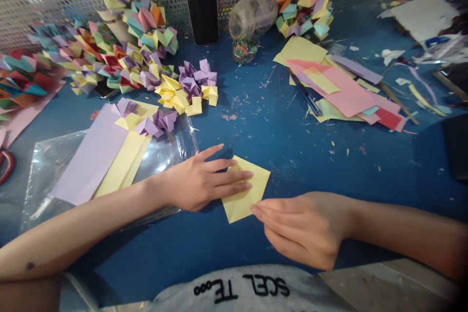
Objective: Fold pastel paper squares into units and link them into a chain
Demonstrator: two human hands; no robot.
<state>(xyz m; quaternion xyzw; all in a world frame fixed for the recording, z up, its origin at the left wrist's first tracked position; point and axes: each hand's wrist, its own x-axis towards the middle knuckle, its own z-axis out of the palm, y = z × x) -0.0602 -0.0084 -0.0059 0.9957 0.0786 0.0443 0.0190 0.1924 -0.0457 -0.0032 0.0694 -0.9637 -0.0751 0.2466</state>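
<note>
A: Left hand?
B: Left hand point(203, 180) lies flat with its fingers stretched out, pressing on the yellow paper square point(241, 207). The square is at centre frame on the blue table point(256, 126).
A: Right?
B: Right hand point(303, 226) is lower right of centre, fingers bunched, tips touching the square's lower-right edge. Pinching or just touching, can't tell.
A: Around them?
B: Left of the left hand, a clear plastic sleeve point(47, 165) with a lilac strip point(91, 156) and yellow strips point(122, 165) on it. Upper left, a heap of folded paper units point(127, 58) in many colours. Top centre, a plastic jar point(252, 14) on its side. Upper right, loose coloured sheets point(340, 90).
</note>
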